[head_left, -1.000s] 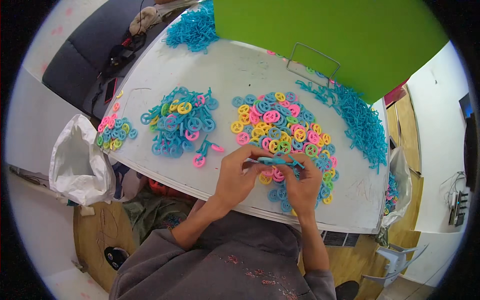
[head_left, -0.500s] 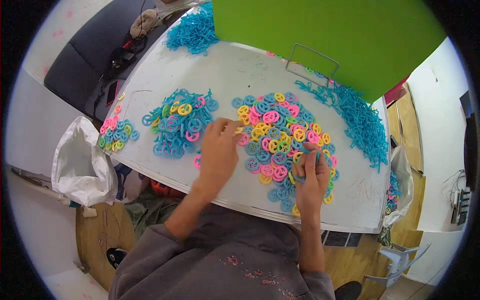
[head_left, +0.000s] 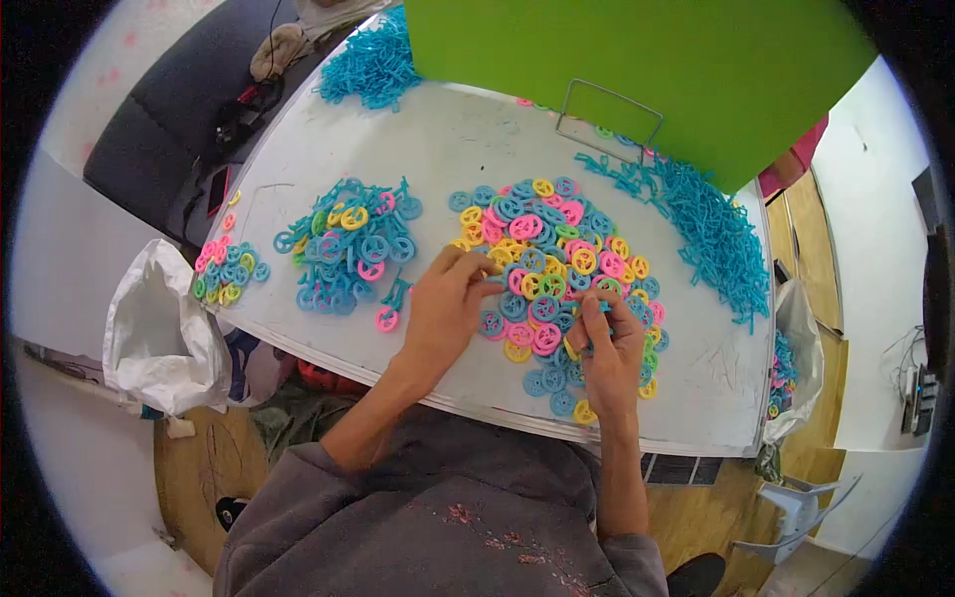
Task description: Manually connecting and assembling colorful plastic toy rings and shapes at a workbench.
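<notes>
A loose heap of small plastic wheels [head_left: 547, 310], in blue, pink, yellow and green, spreads over the white table before me. My left hand [head_left: 445, 310] reaches to the heap's left edge, thumb and fingers pinched together among the wheels; what they grip is hidden. At the heap's right side, my right hand [head_left: 612, 353] is closed with its fingers curled, and a bit of a teal plastic stick [head_left: 604, 307] shows between them. A pink wheel [head_left: 386, 318] with teal stick pieces by it lies left of my left hand, below a pile of wheels joined to teal sticks [head_left: 348, 249].
Teal sticks lie in piles at the far left [head_left: 370, 65] and along the right side [head_left: 716, 239]. A green panel [head_left: 637, 80] stands at the back. A few wheels [head_left: 229, 269] sit at the left edge, above a white sack [head_left: 159, 328]; another sack [head_left: 796, 368] hangs at the right.
My left hand has come down and right to the wheel heap, uncovering the pink wheel and teal pieces beside it. My right hand stays closed and has shifted slightly left.
</notes>
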Demonstrator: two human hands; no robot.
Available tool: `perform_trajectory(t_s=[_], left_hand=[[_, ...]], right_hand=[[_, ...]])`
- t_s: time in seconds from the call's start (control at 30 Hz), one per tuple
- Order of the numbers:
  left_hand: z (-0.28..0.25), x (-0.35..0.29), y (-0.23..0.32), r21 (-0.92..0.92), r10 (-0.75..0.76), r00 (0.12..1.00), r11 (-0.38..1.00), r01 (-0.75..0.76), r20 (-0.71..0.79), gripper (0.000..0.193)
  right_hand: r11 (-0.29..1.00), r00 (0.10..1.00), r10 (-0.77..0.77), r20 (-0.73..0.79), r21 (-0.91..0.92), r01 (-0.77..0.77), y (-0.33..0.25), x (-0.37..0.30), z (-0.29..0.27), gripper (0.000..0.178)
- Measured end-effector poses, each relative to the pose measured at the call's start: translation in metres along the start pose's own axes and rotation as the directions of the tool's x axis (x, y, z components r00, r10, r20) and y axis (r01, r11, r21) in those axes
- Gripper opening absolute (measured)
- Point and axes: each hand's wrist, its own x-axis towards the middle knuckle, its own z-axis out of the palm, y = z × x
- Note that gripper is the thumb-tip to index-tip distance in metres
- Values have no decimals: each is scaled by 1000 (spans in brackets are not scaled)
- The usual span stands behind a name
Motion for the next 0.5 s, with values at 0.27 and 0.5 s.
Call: perform_trajectory(t_s=[0.27, 0.5], left_hand=[[0, -10, 36, -660, -215, 910, 631, 407, 355, 17], [5, -16, 33, -773, -237, 866, 391, 500, 441, 17]], right_hand=[[999, 961, -18, 275, -24, 25, 1, 0, -3, 10], [923, 963, -235, 134, -280, 264, 1, -2, 11, 26]])
